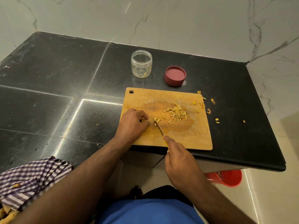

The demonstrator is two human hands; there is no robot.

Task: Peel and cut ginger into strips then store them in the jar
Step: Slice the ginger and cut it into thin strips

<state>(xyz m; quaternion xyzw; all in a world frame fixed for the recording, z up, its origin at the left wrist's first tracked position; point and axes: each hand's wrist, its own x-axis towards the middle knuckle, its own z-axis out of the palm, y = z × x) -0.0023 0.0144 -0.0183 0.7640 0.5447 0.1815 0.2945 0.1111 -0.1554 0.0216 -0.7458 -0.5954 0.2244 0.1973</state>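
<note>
Ginger piece [144,120] pinched under curled left-hand [133,121] fingers on the cutting board [191,139]; right hand [178,156] grips the knife [159,127], its blade just beside those fingertips. Likely hazard: nicked fingertips as the piece shortens. Jar [141,63] stands beyond.

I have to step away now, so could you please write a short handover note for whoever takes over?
Left hand pinches the last ginger piece on the cutting board.
Right hand grips the knife, blade down beside that piece.
Done: a pile of strips lies mid-board; peels lie off its right edge.
Left: finish cutting, move the strips into the nearly empty open jar, then fit the lid lying beside it.
</note>
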